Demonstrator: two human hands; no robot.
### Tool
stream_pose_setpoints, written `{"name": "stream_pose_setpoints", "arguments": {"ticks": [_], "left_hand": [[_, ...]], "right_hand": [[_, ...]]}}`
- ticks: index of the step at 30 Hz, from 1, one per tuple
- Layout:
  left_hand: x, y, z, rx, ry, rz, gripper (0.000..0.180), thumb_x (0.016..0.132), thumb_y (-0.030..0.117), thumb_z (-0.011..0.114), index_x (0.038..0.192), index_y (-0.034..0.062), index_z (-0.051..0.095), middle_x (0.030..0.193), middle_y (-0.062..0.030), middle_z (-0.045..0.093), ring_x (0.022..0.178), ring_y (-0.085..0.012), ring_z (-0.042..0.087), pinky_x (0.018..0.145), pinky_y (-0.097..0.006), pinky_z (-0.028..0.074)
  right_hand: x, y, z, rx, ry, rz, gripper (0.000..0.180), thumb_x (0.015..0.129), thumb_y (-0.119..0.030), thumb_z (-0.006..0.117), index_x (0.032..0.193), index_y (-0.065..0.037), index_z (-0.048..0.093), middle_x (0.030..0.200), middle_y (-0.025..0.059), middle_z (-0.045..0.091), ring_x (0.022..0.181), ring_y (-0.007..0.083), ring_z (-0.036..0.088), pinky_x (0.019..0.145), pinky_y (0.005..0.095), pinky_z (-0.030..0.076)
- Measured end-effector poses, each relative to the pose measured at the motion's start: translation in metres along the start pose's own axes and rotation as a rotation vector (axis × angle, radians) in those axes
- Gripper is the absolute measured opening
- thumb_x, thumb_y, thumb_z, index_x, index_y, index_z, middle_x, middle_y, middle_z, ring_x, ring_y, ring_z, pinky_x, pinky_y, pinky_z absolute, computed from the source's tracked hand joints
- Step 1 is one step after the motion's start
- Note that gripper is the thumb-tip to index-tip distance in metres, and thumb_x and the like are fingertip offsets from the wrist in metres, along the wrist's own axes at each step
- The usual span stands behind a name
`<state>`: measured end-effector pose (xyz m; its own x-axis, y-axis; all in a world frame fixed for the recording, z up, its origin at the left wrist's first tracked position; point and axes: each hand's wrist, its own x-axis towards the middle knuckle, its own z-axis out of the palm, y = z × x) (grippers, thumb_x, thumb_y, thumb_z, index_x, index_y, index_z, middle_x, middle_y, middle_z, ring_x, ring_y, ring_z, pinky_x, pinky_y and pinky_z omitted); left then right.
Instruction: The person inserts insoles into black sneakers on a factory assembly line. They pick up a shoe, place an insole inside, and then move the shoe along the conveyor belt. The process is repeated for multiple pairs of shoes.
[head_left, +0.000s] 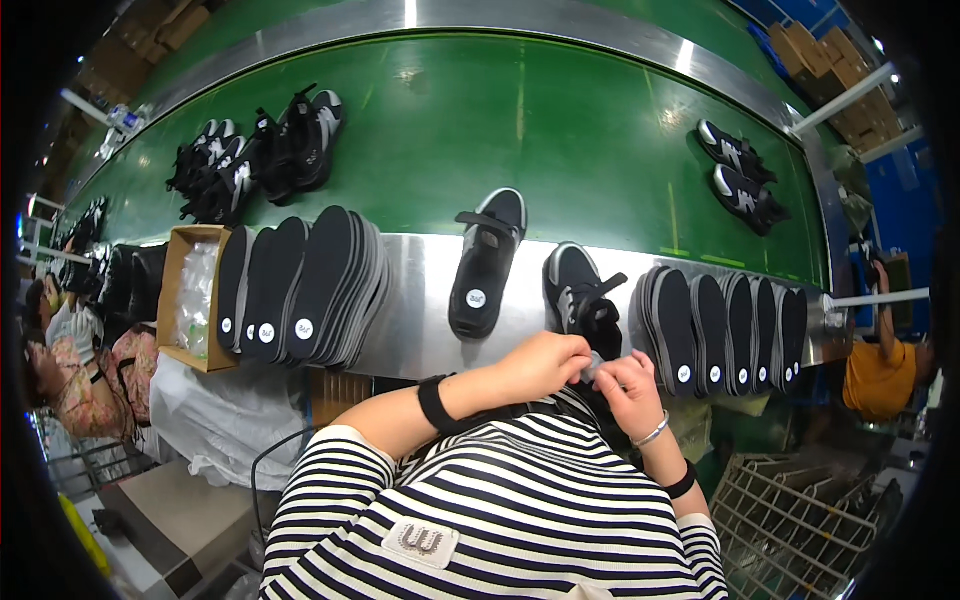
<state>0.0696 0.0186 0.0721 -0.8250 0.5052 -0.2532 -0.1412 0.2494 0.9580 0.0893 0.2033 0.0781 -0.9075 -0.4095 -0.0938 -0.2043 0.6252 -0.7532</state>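
Note:
A black and grey shoe point(580, 290) lies on the steel ledge point(420, 300) right in front of me, its heel toward me. My left hand point(545, 362) and my right hand point(630, 385) meet at that heel, both pinching a small grey piece point(594, 368) between their fingers. A second black shoe point(487, 262) with an insole inside rests on the ledge just to the left. I wear a striped shirt, a black wristband on the left arm and a bracelet on the right.
Stacks of black insoles stand on the ledge at left point(300, 285) and right point(725, 325). A cardboard box point(185, 295) sits at far left. Shoes ride the green belt point(560, 130) at back left point(255, 155) and back right point(740, 175). A wire basket point(800, 520) stands at lower right, and other people work on either side.

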Motion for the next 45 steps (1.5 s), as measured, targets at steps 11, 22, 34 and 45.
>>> {"name": "stream_pose_setpoints", "arguments": {"ticks": [11, 22, 34, 45], "left_hand": [[-0.197, -0.038, -0.239, 0.747, 1.434, -0.353, 0.023, 0.074, 0.004, 0.041, 0.092, 0.0037, 0.054, 0.081, -0.0160, 0.059, 0.072, -0.0312, 0.056, 0.065, -0.037, 0.044], [-0.180, -0.033, -0.205, 0.608, 1.443, 0.019, 0.026, 0.078, 0.013, 0.054, 0.099, -0.0010, 0.052, 0.093, -0.0163, 0.056, 0.083, -0.0272, 0.055, 0.072, -0.031, 0.043], [-0.032, -0.027, -0.065, 0.823, 0.259, -0.316, 0.069, 0.072, 0.053, 0.049, 0.101, -0.0093, 0.044, 0.071, -0.0228, 0.058, 0.068, -0.0352, 0.058, 0.060, -0.041, 0.045], [0.029, -0.037, -0.105, 0.734, 0.402, -0.223, 0.032, 0.067, 0.025, 0.052, 0.078, -0.0046, 0.057, 0.077, -0.0247, 0.056, 0.075, -0.0386, 0.055, 0.068, -0.042, 0.044]], "right_hand": [[0.014, 0.020, 0.023, -0.837, -0.656, 0.072, 0.052, 0.069, -0.030, 0.055, 0.107, 0.004, 0.047, 0.083, 0.0141, 0.059, 0.087, 0.0261, 0.054, 0.091, 0.0534, 0.020], [0.073, -0.027, 0.061, -0.482, -0.638, 0.342, 0.031, 0.073, -0.023, 0.042, 0.093, -0.001, 0.051, 0.094, 0.0183, 0.057, 0.094, 0.0313, 0.052, 0.083, 0.0460, 0.033], [0.013, -0.007, 0.045, -0.163, 0.308, -0.019, 0.011, 0.071, -0.012, 0.054, 0.078, -0.006, 0.058, 0.077, 0.0087, 0.057, 0.077, 0.0265, 0.051, 0.070, 0.0353, 0.038], [-0.034, 0.162, -0.034, -0.525, 0.614, 0.470, 0.037, 0.073, -0.016, 0.055, 0.106, 0.000, 0.045, 0.099, 0.0187, 0.050, 0.096, 0.0334, 0.045, 0.084, 0.0384, 0.035]]}}
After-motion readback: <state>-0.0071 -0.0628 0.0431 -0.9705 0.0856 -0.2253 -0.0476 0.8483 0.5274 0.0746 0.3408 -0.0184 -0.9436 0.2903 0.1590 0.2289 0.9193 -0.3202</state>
